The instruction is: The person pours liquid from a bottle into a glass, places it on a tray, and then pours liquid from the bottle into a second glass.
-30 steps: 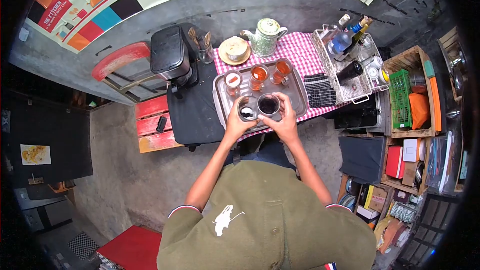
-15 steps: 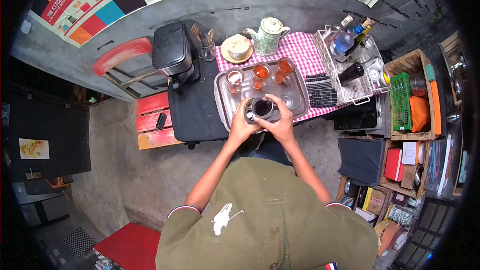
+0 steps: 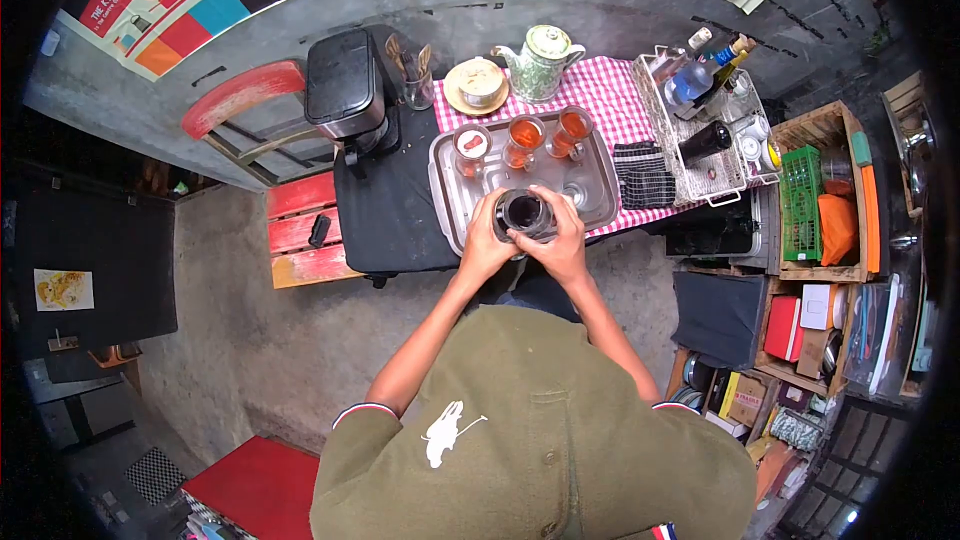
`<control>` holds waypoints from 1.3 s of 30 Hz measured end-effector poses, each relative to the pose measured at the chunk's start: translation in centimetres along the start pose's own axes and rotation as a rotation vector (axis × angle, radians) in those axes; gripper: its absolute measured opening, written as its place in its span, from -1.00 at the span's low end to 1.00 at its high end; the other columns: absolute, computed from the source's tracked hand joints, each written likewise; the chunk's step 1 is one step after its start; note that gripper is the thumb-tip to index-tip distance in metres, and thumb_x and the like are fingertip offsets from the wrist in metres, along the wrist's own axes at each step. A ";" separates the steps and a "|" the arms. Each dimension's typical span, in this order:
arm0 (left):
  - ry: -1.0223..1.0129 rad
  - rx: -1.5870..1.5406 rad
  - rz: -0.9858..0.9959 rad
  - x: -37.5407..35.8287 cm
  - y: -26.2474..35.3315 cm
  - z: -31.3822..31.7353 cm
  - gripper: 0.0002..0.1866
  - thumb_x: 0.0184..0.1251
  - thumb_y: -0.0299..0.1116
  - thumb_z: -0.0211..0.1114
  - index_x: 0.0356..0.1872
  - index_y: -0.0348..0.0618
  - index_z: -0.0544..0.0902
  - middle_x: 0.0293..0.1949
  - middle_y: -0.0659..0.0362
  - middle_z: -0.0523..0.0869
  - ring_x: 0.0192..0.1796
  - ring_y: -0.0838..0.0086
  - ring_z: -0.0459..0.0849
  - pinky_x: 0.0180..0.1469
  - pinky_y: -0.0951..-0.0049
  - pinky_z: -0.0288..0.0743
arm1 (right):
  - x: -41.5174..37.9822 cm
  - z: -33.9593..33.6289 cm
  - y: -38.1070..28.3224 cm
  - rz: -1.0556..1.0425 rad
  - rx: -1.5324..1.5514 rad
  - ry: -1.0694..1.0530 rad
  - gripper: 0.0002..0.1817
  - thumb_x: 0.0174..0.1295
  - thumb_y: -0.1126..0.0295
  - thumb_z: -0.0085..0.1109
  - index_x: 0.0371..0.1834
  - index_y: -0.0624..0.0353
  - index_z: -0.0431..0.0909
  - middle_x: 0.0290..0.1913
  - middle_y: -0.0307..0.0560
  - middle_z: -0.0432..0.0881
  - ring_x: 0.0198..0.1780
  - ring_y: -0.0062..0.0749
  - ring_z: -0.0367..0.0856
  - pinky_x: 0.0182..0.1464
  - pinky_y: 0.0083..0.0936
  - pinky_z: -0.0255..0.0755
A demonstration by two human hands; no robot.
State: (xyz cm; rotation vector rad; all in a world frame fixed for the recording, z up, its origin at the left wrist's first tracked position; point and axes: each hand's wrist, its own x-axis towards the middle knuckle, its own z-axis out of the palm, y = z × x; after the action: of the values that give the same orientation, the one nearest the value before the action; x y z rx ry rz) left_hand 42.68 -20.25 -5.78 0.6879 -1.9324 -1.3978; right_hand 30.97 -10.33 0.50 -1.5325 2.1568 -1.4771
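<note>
Both of my hands are wrapped round a clear glass (image 3: 525, 208) with a dark inside, held over the near edge of a metal tray (image 3: 450, 205). My left hand (image 3: 488, 243) grips its left side and my right hand (image 3: 563, 243) its right side, thumbs toward me. The lower part of the glass is hidden by my fingers. On the tray beyond stand a glass cup (image 3: 471, 145) with white and red contents and two glass cups of amber liquid, one (image 3: 525, 133) in the middle and another (image 3: 573, 128) to the right. Clear glassware (image 3: 576, 196) sits beside my right fingers.
Behind the tray are a green patterned teapot (image 3: 541, 70) and a bowl on a yellow saucer (image 3: 460, 100). A black coffee machine (image 3: 340, 85) stands left, near a glass of utensils (image 3: 418, 92). At right are a dark checked cloth (image 3: 640, 175) and a wire rack (image 3: 655, 105) of bottles.
My hands have turned the glass slightly and drawn closer round it. A whitish spot by my left fingers no longer shows. The whole view has shifted a little.
</note>
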 end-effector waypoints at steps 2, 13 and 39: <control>-0.006 -0.004 -0.006 0.1 0.4 -0.2 -0.16 -0.22 -0.40 0.59 0.25 -0.28 0.47 0.13 -0.08 0.60 0.22 0.02 0.60 0.28 0.16 0.48 | 0.0 0.0 -0.1 0.001 0.002 -0.009 -0.26 -0.13 0.35 0.60 0.20 0.27 0.54 0.08 0.09 0.66 0.12 -0.07 0.64 0.19 -0.25 0.50; 0.022 0.009 0.005 -0.1 0.8 -0.4 -0.17 -0.20 -0.42 0.57 0.26 -0.26 0.46 0.12 -0.08 0.60 0.21 0.01 0.61 0.27 0.18 0.49 | 0.4 -0.1 -0.6 -0.003 -0.013 -0.040 -0.29 -0.14 0.35 0.59 0.18 0.25 0.56 0.05 0.08 0.66 0.11 -0.07 0.62 0.20 -0.26 0.48; 0.013 -0.028 -0.021 -1.0 0.5 0.5 -0.18 -0.17 -0.41 0.55 0.28 -0.27 0.45 0.16 -0.10 0.60 0.25 -0.01 0.59 0.32 0.14 0.45 | 0.0 -0.9 -1.1 0.029 -0.006 -0.081 -0.29 -0.21 0.34 0.56 0.14 0.23 0.58 0.06 0.02 0.65 0.14 -0.04 0.55 0.24 -0.19 0.41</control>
State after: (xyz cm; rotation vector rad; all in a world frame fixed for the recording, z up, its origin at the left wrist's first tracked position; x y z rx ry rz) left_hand 42.96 -19.10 -5.59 0.7040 -1.8976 -1.4266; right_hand 31.23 -9.80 1.80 -1.5281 2.1305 -1.3767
